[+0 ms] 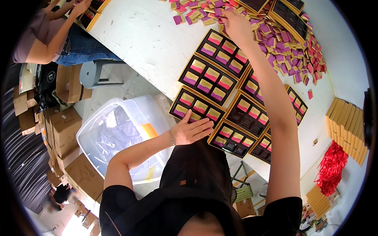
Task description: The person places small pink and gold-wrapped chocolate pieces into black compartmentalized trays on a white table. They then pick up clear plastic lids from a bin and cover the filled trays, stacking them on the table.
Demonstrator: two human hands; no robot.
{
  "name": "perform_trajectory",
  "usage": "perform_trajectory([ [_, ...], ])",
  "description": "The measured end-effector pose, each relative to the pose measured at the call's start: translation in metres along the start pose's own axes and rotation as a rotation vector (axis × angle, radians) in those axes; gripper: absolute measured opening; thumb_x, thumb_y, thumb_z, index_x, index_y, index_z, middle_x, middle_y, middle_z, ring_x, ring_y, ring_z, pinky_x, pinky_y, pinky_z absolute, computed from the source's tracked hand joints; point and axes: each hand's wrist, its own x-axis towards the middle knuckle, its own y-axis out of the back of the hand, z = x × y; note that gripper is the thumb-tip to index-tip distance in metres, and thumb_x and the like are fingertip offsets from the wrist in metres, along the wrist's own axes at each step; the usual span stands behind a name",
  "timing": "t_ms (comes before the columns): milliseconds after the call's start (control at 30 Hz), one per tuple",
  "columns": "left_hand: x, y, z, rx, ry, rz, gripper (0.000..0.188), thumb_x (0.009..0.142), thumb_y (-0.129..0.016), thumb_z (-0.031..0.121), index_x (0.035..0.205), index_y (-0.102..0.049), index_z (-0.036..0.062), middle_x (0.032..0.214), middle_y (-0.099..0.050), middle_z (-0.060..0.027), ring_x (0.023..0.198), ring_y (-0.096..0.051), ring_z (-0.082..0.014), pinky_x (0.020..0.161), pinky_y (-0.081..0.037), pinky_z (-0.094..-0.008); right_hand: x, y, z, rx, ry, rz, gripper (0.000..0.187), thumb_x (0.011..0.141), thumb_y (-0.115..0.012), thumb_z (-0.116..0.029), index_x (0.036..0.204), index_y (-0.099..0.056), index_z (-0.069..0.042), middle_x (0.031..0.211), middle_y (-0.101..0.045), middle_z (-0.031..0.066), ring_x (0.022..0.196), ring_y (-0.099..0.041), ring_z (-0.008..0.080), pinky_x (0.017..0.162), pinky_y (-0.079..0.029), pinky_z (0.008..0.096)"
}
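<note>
At the far left, brown cardboard boxes (63, 129) are piled on the floor. Above them, a co-worker in a lilac top (35, 43) stands at the white table (145, 43), both hands by a gold-edged black tray. A grey round plastic stool (89, 74) is just beside. Further right, a translucent plastic tub (151, 108) on the floor holds loose clear plastic pieces (126, 131).

The person's left hand (191, 131) is open, fingers spread and extended, over the near edge of a black rectangular tray with a gold rim (180, 93). Beyond it, two similar trays each hold six small foil-look squares in gold with pink or purple (212, 74). To their right, a tray (236, 118) has its upper row filled and dark compartments below; the tray nearer the person is filled the same way.

The right forearm crosses over more trays. The right hand (238, 27) reaches to the near edge of a broad heap of the same squares (285, 53), fingers bent downward; whether they grip one cannot be told. More trays rest on the heap. At the far right are stacked gold-coloured boxes (346, 126) and shiny red shredded strips (332, 167).
</note>
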Motion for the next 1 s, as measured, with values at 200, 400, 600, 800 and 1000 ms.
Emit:
perform_trajectory([
  [200, 0.067, 0.045, -0.106, 0.173, 0.279, 0.079, 0.042, 0.088, -0.064, 0.022, 0.130, -0.057, 0.0151, 0.132, -0.059, -0.0005, 0.124, -0.054, -0.0169, 0.112, -0.023, -0.0566, 0.025, -0.041, 0.021, -0.200, 0.028, -0.235, 0.023, 0.087, -0.059, -0.014, 0.107, -0.067, -0.007, 0.098, -0.067, 0.0107, 0.094, -0.064, 0.0311, 0.079, -0.053, 0.0405],
  [400, 0.110, 0.020, -0.298, 0.300, 0.530, 0.359, 0.038, 0.085, -0.068, 0.019, 0.120, -0.060, 0.0082, 0.118, -0.064, -0.0092, 0.109, -0.059, -0.0265, 0.092, -0.049, -0.0378, 0.020, -0.006, -0.002, 0.375, -0.318, -0.241, 0.029, 0.091, -0.060, -0.014, 0.119, -0.064, -0.008, 0.107, -0.069, 0.0107, 0.089, -0.068, 0.0282, 0.077, -0.054, 0.0366],
  [600, 0.123, 0.009, -0.295, 0.594, 0.477, 0.118, 0.028, 0.088, -0.058, 0.017, 0.115, -0.060, 0.0099, 0.084, -0.067, -0.0043, 0.080, -0.066, -0.0217, 0.073, -0.054, -0.0374, -0.019, 0.046, 0.011, 1.600, -0.684, -0.200, 0.034, 0.098, -0.049, -0.004, 0.130, -0.046, 0.006, 0.118, -0.061, 0.0210, 0.109, -0.063, 0.0316, 0.098, -0.052, 0.0371],
  [800, 0.149, 0.013, -0.169, -0.523, 0.764, 0.478, 0.021, 0.093, -0.054, 0.018, 0.105, -0.069, 0.0081, 0.078, -0.070, -0.0106, 0.065, -0.068, -0.0201, 0.061, -0.052, -0.0326, -0.127, 0.123, 0.029, 1.602, -0.644, -0.095, 0.028, 0.099, -0.051, -0.009, 0.125, -0.057, -0.001, 0.113, -0.065, 0.0126, 0.104, -0.065, 0.0230, 0.089, -0.054, 0.0316],
  [1000, 0.178, -0.018, -0.051, -0.882, 0.660, 0.168, 0.018, 0.087, -0.067, 0.015, 0.102, -0.069, 0.0047, 0.078, -0.071, -0.0067, 0.068, -0.069, -0.0151, 0.064, -0.054, -0.0253, -0.209, 0.186, 0.000, 0.554, -0.746, -0.294, 0.024, 0.085, -0.059, 0.001, 0.109, -0.064, -0.004, 0.088, -0.067, 0.0083, 0.084, -0.064, 0.0170, 0.075, -0.050, 0.0299],
])
